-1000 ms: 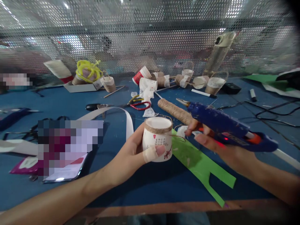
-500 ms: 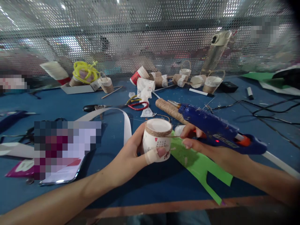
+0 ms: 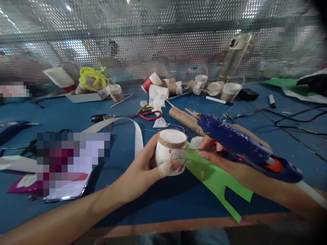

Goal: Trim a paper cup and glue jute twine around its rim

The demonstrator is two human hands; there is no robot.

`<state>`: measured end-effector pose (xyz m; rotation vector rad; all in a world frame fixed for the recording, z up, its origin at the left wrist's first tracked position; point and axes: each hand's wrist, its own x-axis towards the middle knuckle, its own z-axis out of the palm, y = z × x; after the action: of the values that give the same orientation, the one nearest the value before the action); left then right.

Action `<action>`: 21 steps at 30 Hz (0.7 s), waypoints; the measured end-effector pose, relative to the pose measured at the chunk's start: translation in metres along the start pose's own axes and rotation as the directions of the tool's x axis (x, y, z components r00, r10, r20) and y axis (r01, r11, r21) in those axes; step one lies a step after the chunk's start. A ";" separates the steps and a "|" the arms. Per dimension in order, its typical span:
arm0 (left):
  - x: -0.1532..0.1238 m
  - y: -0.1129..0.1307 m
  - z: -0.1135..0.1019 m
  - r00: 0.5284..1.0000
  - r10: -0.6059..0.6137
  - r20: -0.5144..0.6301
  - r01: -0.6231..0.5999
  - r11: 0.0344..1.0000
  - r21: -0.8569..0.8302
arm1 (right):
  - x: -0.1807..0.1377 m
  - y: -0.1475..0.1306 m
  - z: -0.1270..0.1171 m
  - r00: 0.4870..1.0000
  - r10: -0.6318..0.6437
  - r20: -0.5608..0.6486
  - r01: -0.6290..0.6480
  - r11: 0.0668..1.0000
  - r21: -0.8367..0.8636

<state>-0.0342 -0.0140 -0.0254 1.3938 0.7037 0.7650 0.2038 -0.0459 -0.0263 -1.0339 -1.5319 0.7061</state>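
Note:
My left hand (image 3: 143,170) is wrapped round a small white paper cup (image 3: 170,151) with brown twine wound about its rim; a plaster covers the thumb. My right hand (image 3: 224,158) grips a blue hot glue gun (image 3: 237,143), its metal nozzle pointing up and left past the cup. The fingertips of that hand also pinch the taut strand of twine running from the cup's rim. A spool of twine (image 3: 186,120) lies just behind the cup, and a green paper cut-out (image 3: 217,180) lies on the blue table under both hands.
Scissors (image 3: 148,114), a white paper strip (image 3: 135,131), several twine-wrapped cups (image 3: 230,91), a yellow cord bundle (image 3: 92,79) and black cables (image 3: 293,122) lie on the table. A perforated metal screen (image 3: 163,41) stands behind. A phone lies at the left.
The glue gun has tipped, its rear dropping lower right. My right fingers have come in to the cup's rim and taken the twine strand. The cup has hardly moved.

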 end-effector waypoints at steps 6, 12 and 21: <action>0.001 0.001 0.000 1.000 -0.012 0.002 0.012 0.999 -0.031 | -0.001 0.001 -0.001 0.997 -0.081 -0.019 0.079 0.994 -0.069; 0.002 0.005 0.002 0.999 -0.046 0.009 0.047 0.996 -0.082 | 0.000 -0.003 0.002 0.993 -0.097 -0.060 0.087 0.984 -0.153; 0.000 0.004 -0.001 0.996 -0.081 0.023 0.082 0.996 -0.033 | 0.008 0.000 -0.005 0.984 0.140 0.108 -0.134 0.989 -0.064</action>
<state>-0.0353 -0.0128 -0.0213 1.3323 0.7234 0.6938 0.2091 -0.0394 -0.0219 -1.1674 -1.5955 0.8327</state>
